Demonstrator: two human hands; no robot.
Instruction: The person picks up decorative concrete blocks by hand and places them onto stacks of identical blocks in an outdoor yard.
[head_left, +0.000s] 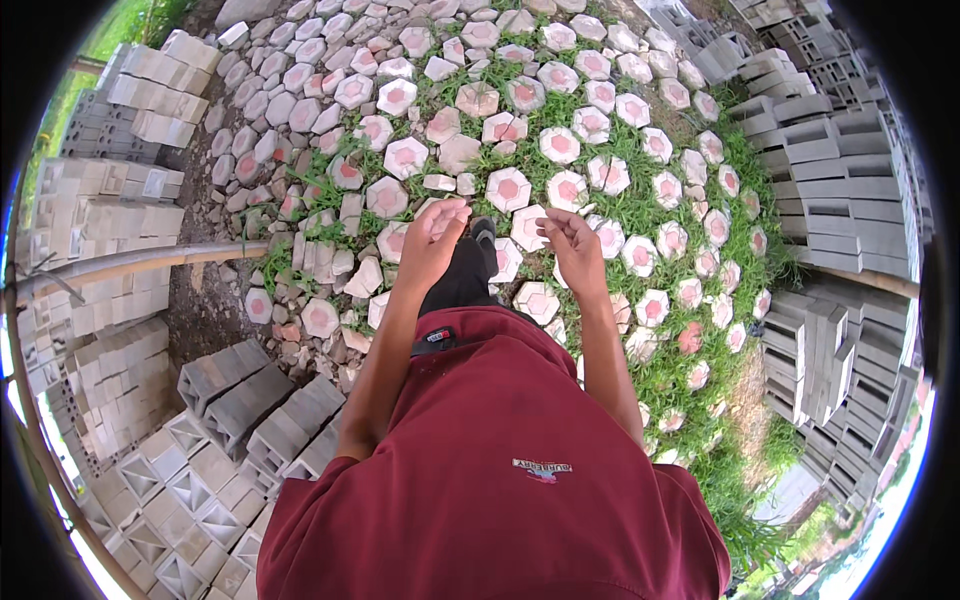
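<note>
In front of my body, both of my hands are held up in the air over a path of hexagonal paving stones. My left hand (438, 230) is loosely bent, fingers pointing forward and inward, and nothing shows in it. To its right, my right hand (575, 243) has half-curled fingers that stand slightly apart, also with nothing visible in them. Between the hands, lower down, a dark shoe (484, 238) rests on the path. Nearest below the hands are pale hexagonal pavers with pink centres, such as one paver (508, 189) just ahead.
Grass (610, 150) grows between the pavers. Stacks of grey concrete blocks (825, 190) line the right side, with pale block stacks (130, 215) at left. A bamboo pole (150, 257) juts in from the left. Rubble (365, 277) and hollow blocks (235, 380) lie near left.
</note>
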